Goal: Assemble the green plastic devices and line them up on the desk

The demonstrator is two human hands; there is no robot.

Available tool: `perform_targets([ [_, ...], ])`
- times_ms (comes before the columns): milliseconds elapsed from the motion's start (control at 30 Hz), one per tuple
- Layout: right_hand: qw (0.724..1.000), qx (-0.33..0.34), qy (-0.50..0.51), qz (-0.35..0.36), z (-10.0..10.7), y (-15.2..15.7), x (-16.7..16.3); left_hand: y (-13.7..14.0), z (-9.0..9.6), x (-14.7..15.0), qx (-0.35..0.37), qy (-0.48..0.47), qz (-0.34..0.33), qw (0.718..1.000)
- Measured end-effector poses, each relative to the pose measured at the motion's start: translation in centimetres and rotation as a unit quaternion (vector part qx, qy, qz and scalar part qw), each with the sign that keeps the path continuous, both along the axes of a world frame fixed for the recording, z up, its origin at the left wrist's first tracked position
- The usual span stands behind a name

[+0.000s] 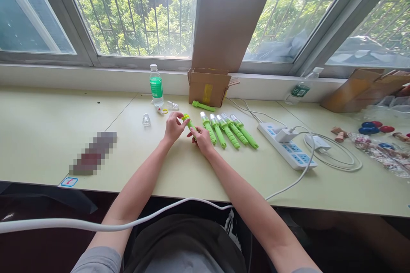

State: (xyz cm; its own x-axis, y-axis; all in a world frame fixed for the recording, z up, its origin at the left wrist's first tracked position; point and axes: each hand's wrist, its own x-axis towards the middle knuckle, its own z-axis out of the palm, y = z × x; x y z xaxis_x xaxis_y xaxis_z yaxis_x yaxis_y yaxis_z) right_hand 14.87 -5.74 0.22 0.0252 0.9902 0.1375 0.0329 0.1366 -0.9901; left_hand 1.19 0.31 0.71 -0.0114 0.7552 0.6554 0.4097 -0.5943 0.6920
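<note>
A green plastic stick (pixel 191 125) is held between my two hands above the table, tilted with its wider, yellowish-green end up and left. My left hand (pixel 174 129) is closed, its fingers pinching that wide end. My right hand (pixel 202 140) wraps round the lower shaft, which its fingers partly hide. Just right of it lie several similar green sticks with clear caps (pixel 228 131), side by side. Another green stick (pixel 203 106), with no clear cap visible, rests in front of the cardboard box. Left of my hands stands a small clear plastic cap (pixel 146 120).
Behind my hands are a cardboard box (pixel 206 89), a green-labelled bottle (pixel 156 87) and small clear parts (pixel 173 105). A white power strip (pixel 286 147) with cables lies to the right. A white cable (pixel 128 225) crosses before my body. A blurred dark item (pixel 94 153) lies left.
</note>
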Motion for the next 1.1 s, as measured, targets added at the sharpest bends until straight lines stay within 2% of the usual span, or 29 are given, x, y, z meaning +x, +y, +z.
perform_targets([
  [233,1.0,0.005,0.0,-0.001,-0.05,0.06,0.04,-0.41,0.03,0.32,-0.056,-0.026,-0.032,0.998],
  [600,1.0,0.0,0.009,0.004,0.19,0.01,-0.05,-0.53,0.08,0.34,-0.07,-0.032,-0.05,0.996],
  [833,1.0,-0.011,0.009,0.009,0.21,-0.09,0.09,-0.13,-0.19,0.1,-0.102,-0.044,-0.061,0.992],
  [967,1.0,-0.021,0.01,0.01,0.31,-0.19,0.2,-0.13,-0.12,0.16,-0.097,-0.042,-0.06,0.993],
  [1100,1.0,-0.025,0.014,0.013,0.49,-0.26,0.17,-0.37,0.22,0.34,-0.06,-0.034,-0.038,0.997],
])
